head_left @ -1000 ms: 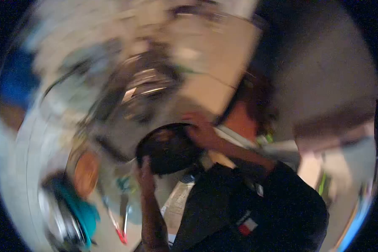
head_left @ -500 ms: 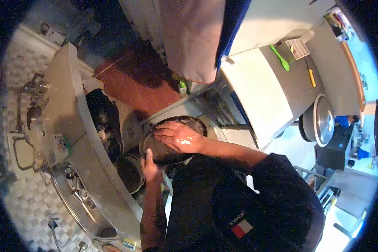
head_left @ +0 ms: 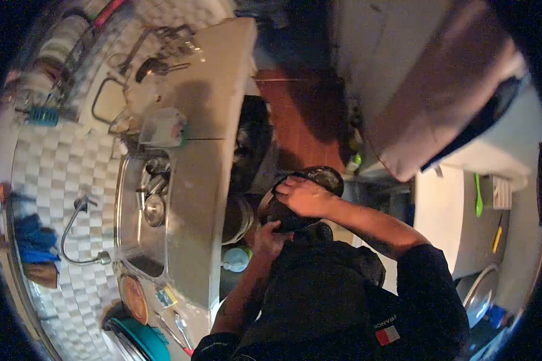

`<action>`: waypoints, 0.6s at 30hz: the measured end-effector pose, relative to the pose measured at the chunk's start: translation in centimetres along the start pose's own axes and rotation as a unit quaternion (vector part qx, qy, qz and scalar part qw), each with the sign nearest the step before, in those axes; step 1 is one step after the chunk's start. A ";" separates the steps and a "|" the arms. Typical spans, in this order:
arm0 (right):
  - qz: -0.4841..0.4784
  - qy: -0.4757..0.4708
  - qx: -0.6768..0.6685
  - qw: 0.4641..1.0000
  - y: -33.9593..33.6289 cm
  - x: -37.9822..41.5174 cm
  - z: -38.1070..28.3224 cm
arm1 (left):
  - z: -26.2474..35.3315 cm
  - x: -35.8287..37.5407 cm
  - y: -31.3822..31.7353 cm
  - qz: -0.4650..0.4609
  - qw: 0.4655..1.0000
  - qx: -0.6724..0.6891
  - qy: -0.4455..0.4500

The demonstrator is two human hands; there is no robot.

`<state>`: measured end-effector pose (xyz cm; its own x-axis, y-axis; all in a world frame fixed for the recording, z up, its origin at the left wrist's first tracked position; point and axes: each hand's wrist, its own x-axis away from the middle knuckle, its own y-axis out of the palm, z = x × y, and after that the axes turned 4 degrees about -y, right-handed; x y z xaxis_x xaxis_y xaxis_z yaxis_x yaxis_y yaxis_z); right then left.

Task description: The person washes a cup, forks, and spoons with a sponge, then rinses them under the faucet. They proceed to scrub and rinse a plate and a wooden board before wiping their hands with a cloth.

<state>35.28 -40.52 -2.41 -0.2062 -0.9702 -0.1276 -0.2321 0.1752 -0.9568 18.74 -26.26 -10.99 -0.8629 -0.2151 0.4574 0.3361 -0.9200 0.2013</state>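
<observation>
A dark round pan (head_left: 328,177) is tilted in front of my torso, above the floor. My left hand (head_left: 271,239) grips its near-left rim, with the thumb over the edge. Fingers bent and pressed together, my right hand (head_left: 304,195) holds a dark edge across the pan's middle; its fingertips are partly in shadow. Left of the pan stands a round pot (head_left: 238,219), and a white container with green liquid (head_left: 236,259) is beside my left forearm.
A long counter (head_left: 193,198) runs along the left, with a sink (head_left: 144,246) holding metal items and a clear plastic box (head_left: 162,127). To the right, a grey surface (head_left: 482,234) bears a green spoon (head_left: 478,195) and a yellow-handled knife (head_left: 497,239). A teal basin (head_left: 147,340) lies lower left.
The view has swung left, showing more sink and counter. My right hand has gone from lying spread across the pan to bent fingers on a dark edge. The pan looks more tilted.
</observation>
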 end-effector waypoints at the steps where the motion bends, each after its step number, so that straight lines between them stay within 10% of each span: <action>1: 0.010 -0.038 -0.001 0.999 1.6 -2.2 -0.1 | -0.1 -0.1 -1.7 -0.020 0.997 -0.072 0.010; 5: -0.036 -0.154 -0.025 0.987 5.3 -10.7 0.9 | 1.9 -1.8 -4.4 0.103 0.904 -0.409 0.077; 9: -0.136 -0.229 -0.043 0.963 10.1 -17.8 6.9 | 5.6 -3.7 -4.3 0.178 0.945 -0.271 0.040; 12: -0.148 -0.258 -0.042 0.954 15.8 -21.4 14.0 | -2.9 -10.1 -5.9 0.230 0.952 -0.195 0.057; 15: -0.290 -0.095 -0.014 0.952 10.3 -26.2 15.9 | 1.3 -12.2 -4.8 0.295 0.917 -0.267 0.002; 18: -0.133 -0.239 0.124 0.954 17.6 -26.3 27.5 | 2.4 -14.5 -4.4 0.333 0.895 -0.290 -0.065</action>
<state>62.79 -16.51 -23.06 0.2987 -0.9510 0.0801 0.0291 -0.0748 -0.9968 30.66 -18.29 -16.38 -0.4799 -0.7742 0.4128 0.4750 -0.6248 -0.6197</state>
